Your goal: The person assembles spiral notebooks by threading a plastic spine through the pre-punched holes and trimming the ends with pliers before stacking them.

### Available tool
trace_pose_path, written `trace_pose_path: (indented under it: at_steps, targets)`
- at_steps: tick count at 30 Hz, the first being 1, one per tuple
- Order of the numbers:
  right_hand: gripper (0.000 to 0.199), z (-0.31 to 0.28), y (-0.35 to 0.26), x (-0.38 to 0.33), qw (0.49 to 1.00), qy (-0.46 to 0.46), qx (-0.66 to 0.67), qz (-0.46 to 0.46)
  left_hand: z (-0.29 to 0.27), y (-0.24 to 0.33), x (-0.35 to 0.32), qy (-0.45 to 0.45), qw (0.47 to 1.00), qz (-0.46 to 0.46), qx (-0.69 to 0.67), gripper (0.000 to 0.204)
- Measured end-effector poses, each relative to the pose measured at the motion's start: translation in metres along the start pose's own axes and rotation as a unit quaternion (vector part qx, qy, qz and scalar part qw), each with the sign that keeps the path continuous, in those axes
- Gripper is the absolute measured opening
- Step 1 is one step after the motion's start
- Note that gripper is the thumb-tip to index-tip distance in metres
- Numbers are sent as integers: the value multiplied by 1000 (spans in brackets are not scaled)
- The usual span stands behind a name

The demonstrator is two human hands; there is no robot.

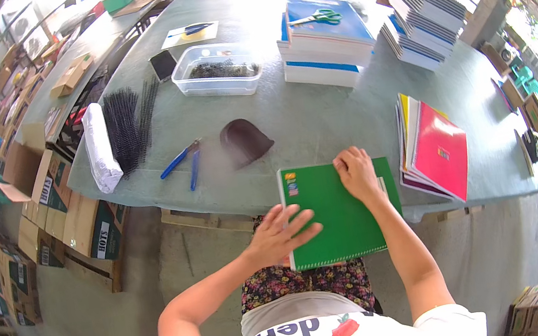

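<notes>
A green notebook (pixel 335 217) with holes punched along its near edge lies partly over the table's front edge, close to my body. My left hand (pixel 283 230) is at its left side, open, with fingers spread over the cover's edge. My right hand (pixel 357 174) rests at the far edge with its fingers curled down on the notebook; its fingertips are partly hidden. To the right lies a fanned stack of notebooks with a red cover (pixel 442 150) on top. Beyond my left hand are blue-handled pliers (pixel 186 163) and a dark brown rounded piece (pixel 245 141).
On the green table (pixel 318 126) stand a clear plastic box (pixel 216 71) of small dark pieces, black wire coils (pixel 127 123) and a white wrapped roll (pixel 100 148). Tall paper stacks (pixel 326 41) are at the back, with green-handled scissors (pixel 323 17) on one. Cardboard boxes (pixel 100 228) stand left.
</notes>
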State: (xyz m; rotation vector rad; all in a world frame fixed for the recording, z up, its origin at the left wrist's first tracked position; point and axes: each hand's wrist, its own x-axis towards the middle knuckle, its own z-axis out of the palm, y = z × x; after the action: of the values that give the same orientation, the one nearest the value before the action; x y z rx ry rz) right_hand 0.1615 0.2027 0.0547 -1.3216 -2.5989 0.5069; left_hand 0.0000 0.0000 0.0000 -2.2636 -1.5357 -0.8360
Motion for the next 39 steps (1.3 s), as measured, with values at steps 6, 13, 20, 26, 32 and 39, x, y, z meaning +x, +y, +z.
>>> trace_pose_path:
  at_steps: [6,13,20,26,32,39]
  targets:
    - [52,-96,68,-71,859,-143,489,-43,-52,42,56,50,963,53,-260,31]
    - [54,-71,73,-118,815,32,570,-98,-93,-4,80,144,766,-366,-508,39]
    - [25,33,89,-133,822,-60,563,62,-41,-22,31,88,725,-407,-549,37]
    - [20,66,106,-133,854,-49,511,84,-29,-29,35,52,787,-387,-478,39]
    - [21,72,114,-135,904,-73,418,53,-48,-31,57,-101,789,-360,-487,32]
    - [33,112,122,-169,964,-75,246,60,-54,-45,10,-168,818,-372,-406,24]
